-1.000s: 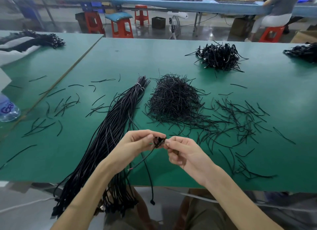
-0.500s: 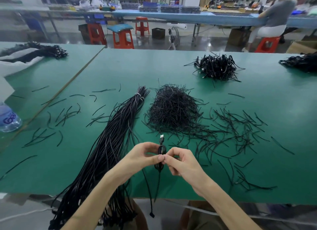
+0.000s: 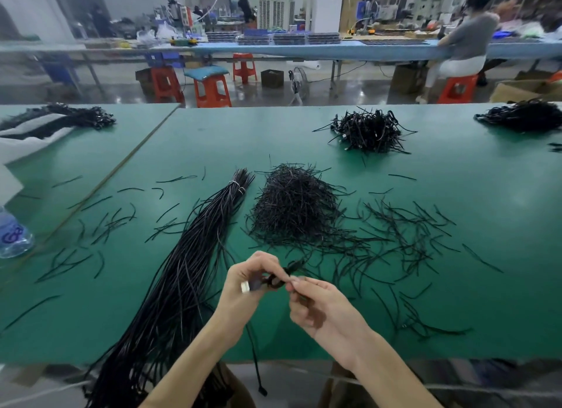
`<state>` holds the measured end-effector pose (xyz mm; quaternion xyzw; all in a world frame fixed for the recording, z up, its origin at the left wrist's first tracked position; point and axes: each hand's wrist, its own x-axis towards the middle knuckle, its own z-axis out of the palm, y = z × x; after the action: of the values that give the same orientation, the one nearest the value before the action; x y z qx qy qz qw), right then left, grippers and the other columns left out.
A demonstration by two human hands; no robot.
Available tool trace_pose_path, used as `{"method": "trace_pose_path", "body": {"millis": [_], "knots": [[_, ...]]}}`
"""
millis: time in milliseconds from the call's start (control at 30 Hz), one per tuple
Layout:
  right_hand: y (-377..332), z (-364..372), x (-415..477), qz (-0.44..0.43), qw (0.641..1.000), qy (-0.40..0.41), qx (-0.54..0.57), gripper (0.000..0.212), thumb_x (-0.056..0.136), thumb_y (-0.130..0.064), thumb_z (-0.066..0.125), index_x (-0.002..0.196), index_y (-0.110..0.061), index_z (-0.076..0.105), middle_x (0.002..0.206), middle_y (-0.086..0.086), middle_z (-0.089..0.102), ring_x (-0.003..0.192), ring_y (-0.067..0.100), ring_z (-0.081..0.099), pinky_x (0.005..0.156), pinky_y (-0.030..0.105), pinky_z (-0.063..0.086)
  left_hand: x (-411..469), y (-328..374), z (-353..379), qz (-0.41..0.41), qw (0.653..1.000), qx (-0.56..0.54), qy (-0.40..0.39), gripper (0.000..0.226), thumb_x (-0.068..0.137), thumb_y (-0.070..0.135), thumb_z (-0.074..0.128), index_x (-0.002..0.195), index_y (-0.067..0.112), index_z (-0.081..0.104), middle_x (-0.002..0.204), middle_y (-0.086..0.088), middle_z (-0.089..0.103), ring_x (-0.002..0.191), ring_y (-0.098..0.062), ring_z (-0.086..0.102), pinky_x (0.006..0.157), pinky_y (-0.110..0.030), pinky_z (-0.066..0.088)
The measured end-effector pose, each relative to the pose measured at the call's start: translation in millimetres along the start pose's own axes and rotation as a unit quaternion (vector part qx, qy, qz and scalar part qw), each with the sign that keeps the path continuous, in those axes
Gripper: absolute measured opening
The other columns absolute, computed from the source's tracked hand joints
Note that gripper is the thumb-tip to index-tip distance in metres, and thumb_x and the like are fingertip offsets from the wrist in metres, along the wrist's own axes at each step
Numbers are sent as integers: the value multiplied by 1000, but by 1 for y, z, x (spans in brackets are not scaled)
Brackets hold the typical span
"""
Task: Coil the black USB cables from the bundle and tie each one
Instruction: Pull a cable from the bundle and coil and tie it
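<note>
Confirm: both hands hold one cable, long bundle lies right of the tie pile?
Wrong on one point: the head view shows the long bundle left of the tie pile, not right. Left hand and right hand do hold one cable.

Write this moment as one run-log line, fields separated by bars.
phase: coiling | left hand: grips USB cable | right hand: pinches same cable | tail: hangs below table edge
</note>
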<state>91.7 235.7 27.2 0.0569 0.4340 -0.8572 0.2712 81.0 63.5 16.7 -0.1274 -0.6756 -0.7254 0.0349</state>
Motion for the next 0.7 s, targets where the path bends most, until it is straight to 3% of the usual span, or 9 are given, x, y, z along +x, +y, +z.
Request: {"method": "trace_pose_path", "body": {"millis": [100,167,267,367,433,533,633,700], "knots": [[-4,-8,-6,-12,1000,13,-6,10,84,-10,72,86,-1,68,69,7,56,50,11,45,43,19,32,-3,2,2,-8,998,49,-39,50,87,-27,51,76,14,78,102,-2,60,95,-24,59,82,-38,47],[-6,-14,-9,-16,999,16,-24,9,84,-9,71,87,-2,66,69,6,56,51,11,45,44,19,34,-4,5,2,-24,994,87,-63,48,91,-20,51,79,15,81,105,3,62,89,-20,59,77,-32,48],[-7,-22,-11,-27,996,13,-79,7,88,-10,69,82,-6,67,68,7,51,53,12,42,46,21,32,-5,10,0,-84,989,92,-81,29,92,9,55,87,16,83,109,4,63,91,-26,60,76,-31,48],[-7,-23,-9,-35,993,12,-112,12,93,-9,65,82,-6,69,68,7,51,52,13,42,46,21,33,-6,12,2,-119,983,112,-80,17,92,36,71,81,25,78,96,5,66,77,-5,61,67,-18,44],[-6,-21,-8,-34,991,7,-127,15,96,-10,64,82,-6,70,68,5,53,52,12,44,47,20,35,-4,9,4,-131,984,104,-63,19,85,38,82,83,22,71,83,4,69,69,-4,61,63,-17,46],[-4,-18,-7,-28,990,3,-141,18,94,-13,68,75,-11,69,71,7,53,52,12,45,48,20,36,-4,5,-1,-172,982,54,-50,42,78,33,89,105,13,65,88,-2,66,85,-25,69,78,-41,51],[-2,-17,-6,-16,986,-7,-164,17,93,-15,69,76,-11,66,69,4,53,53,12,45,49,19,37,-4,6,-7,-185,977,45,-97,42,82,24,84,120,16,69,89,-5,62,83,-20,68,83,-32,54],[-1,-16,-4,-4,989,-11,-149,16,93,-13,68,77,-10,65,70,4,54,53,13,44,48,20,34,-2,6,-8,-156,982,51,-94,31,84,13,82,113,20,77,88,-8,60,81,-25,63,83,-32,52]]}}
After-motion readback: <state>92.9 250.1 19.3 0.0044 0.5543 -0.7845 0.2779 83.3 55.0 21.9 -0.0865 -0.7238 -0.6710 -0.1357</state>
